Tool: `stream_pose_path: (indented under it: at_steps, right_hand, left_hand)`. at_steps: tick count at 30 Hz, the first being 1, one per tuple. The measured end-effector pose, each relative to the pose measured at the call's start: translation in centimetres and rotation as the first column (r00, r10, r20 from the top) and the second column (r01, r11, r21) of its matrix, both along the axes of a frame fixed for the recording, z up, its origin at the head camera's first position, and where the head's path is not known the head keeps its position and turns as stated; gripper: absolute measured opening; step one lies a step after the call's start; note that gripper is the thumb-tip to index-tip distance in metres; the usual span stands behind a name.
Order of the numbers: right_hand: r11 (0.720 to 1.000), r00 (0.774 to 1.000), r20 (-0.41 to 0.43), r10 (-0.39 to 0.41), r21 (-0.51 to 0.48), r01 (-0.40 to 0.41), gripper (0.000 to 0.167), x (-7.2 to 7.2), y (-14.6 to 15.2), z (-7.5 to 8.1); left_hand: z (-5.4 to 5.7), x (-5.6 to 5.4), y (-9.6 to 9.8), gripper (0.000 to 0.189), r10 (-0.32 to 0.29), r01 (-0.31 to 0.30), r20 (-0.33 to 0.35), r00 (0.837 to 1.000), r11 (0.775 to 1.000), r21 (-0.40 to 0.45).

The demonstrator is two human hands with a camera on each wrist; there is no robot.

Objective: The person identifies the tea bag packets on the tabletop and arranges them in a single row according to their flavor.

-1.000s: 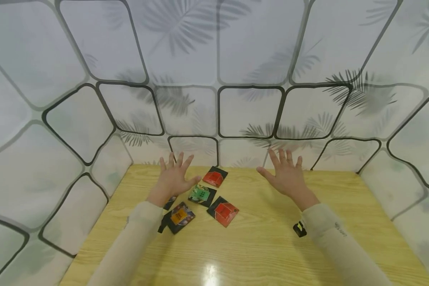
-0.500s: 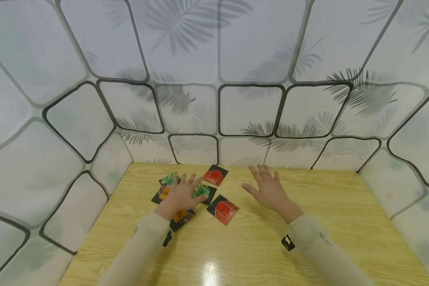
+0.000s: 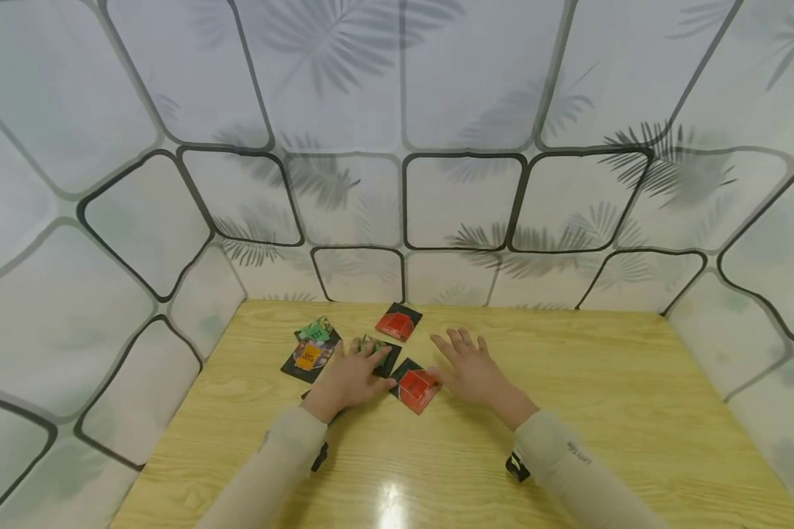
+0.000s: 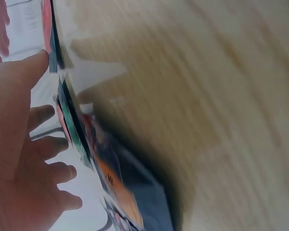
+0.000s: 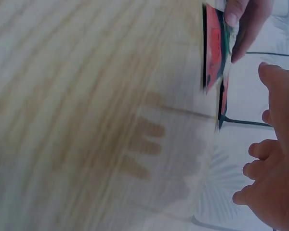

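Observation:
Several flat, dark square packets with coloured labels lie on the table. My left hand [image 3: 351,378] spreads over a green-labelled packet [image 3: 389,360], its thumb near a red-labelled packet [image 3: 415,391]. Whether it touches them is unclear in the head view. Below that wrist, an orange-labelled packet [image 4: 118,180] is mostly hidden in the head view but shows in the left wrist view. My right hand [image 3: 473,373] hovers just right of the red-labelled packet, fingers relaxed and holding nothing. In the right wrist view, a gap separates the right hand [image 5: 279,159] from that packet [image 5: 214,53].
A second red-labelled packet [image 3: 398,323] lies near the back edge. Another orange-labelled one [image 3: 307,358] overlaps a green one [image 3: 315,330] at the left. The wooden table [image 3: 609,382] meets patterned cloth walls [image 3: 463,206]. Black wrist devices [image 3: 517,466] sit under the sleeves.
Both hands have come down and inward toward the packets. The left has uncovered the packets at the far left and now covers the middle ones. The packets have not visibly moved.

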State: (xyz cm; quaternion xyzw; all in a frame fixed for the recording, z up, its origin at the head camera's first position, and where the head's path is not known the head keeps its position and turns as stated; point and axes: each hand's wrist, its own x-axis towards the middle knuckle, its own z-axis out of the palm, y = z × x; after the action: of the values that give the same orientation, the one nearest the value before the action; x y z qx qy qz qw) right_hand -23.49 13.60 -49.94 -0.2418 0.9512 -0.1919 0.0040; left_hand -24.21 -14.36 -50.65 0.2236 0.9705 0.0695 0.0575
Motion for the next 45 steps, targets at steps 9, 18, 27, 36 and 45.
stream_pose_path:
  at_steps: [9, 18, 27, 36, 45]
  right_hand:
    - [0.996, 0.998, 0.02, 0.065, 0.067, -0.066, 0.064, 0.9, -0.9, -1.2]
    - [0.995, 0.997, 0.036, 0.068, 0.07, -0.07, 0.059, 1.5, -1.1, -1.9]
    - [0.993, 0.996, 0.049, 0.069, 0.095, -0.074, 0.054, 1.7, -1.0, -2.2]
    - [0.989, 0.996, 0.048, 0.076, 0.123, -0.081, 0.047, 1.8, -0.9, -1.9]
    - [0.992, 0.998, -0.057, 0.014, 0.13, -0.006, 0.044, 1.6, -1.6, -1.6]
  left_hand:
    - [-0.2, 0.9, 1.6, 0.075, -0.037, 0.037, 0.004, 0.999, 0.999, -0.028]
    - [-0.7, 1.3, 2.3, 0.075, -0.036, 0.037, 0.01, 0.999, 0.999, -0.018]
    - [-0.8, 0.6, 1.6, 0.065, 0.022, -0.022, 0.006, 1.0, 0.997, 0.075]
    - [-0.8, 0.0, 0.5, 0.063, 0.08, -0.083, 0.05, 0.996, 0.993, 0.08]
    - [-0.9, -0.3, 0.5, 0.062, 0.077, -0.083, 0.063, 0.995, 0.992, 0.095]
